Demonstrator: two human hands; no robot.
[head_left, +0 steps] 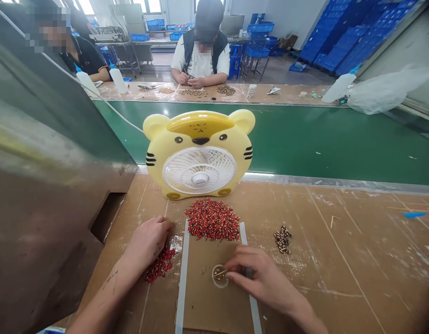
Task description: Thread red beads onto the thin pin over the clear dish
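Observation:
My right hand [252,273] pinches a thin pale stick [220,272], its end inside a small round clear dish [219,283]. That dish stands on a brown cardboard sheet [211,306] edged with pale strips. On the left, my left hand [153,236] is bent over a small pile of red pieces [162,264]. Its fingers curl downward and their tips are hidden, so I cannot make out what is in them. At the sheet's far end lies a large heap of small red, black and pale pieces [212,220].
A yellow animal-faced fan [200,169] stands behind the heap. Small black-and-pale pieces [283,240] lie to the right. A metal housing [43,185] rises at the left. Beyond the green belt [322,144], a co-worker [202,51] handles small parts at another bench.

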